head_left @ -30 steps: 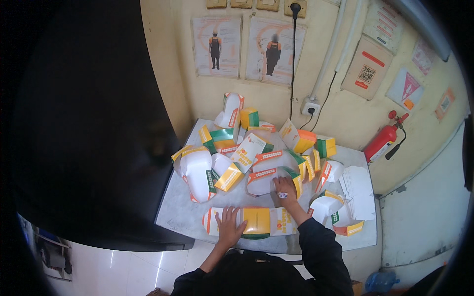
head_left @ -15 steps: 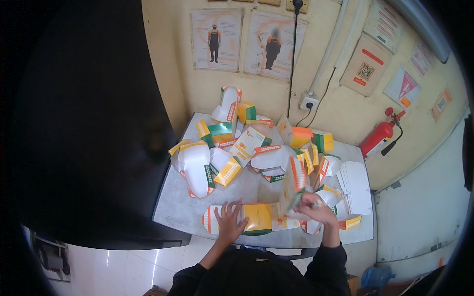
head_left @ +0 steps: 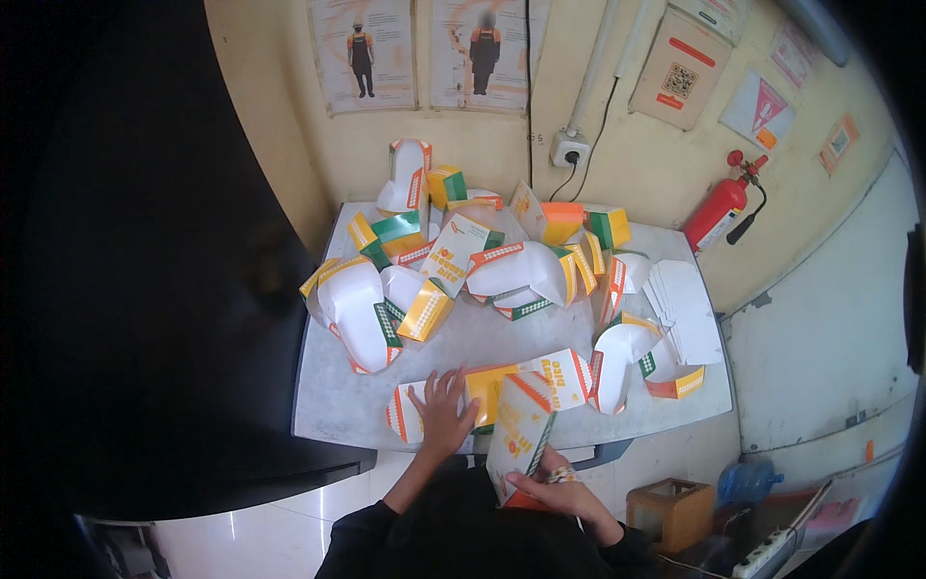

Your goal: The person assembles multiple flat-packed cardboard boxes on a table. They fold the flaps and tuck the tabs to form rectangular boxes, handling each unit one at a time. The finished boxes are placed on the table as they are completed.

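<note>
Near the table's front edge lies a flattened paper food carton [head_left: 487, 386], white and yellow with orange trim. My left hand [head_left: 447, 415] rests on its left part, fingers spread and flat. Just to the right, my right hand [head_left: 571, 495] grips another carton [head_left: 521, 434], white with a green side and orange edges. That carton is tilted upright close to my body and hides part of the flattened one. My right thumb lies on its front; the other fingers are partly hidden behind it.
Folded cartons in white, yellow, green and orange pile up across the back of the grey table [head_left: 333, 405], with more at the right. A stack of white sheets [head_left: 687, 309] lies at the right edge. A fire extinguisher [head_left: 716, 207] hangs on the wall; a wooden box [head_left: 670, 516] stands below right.
My right hand has come down and toward my body with the carton, from over the table's right side. My left hand stays on the flattened carton. The view has shifted.
</note>
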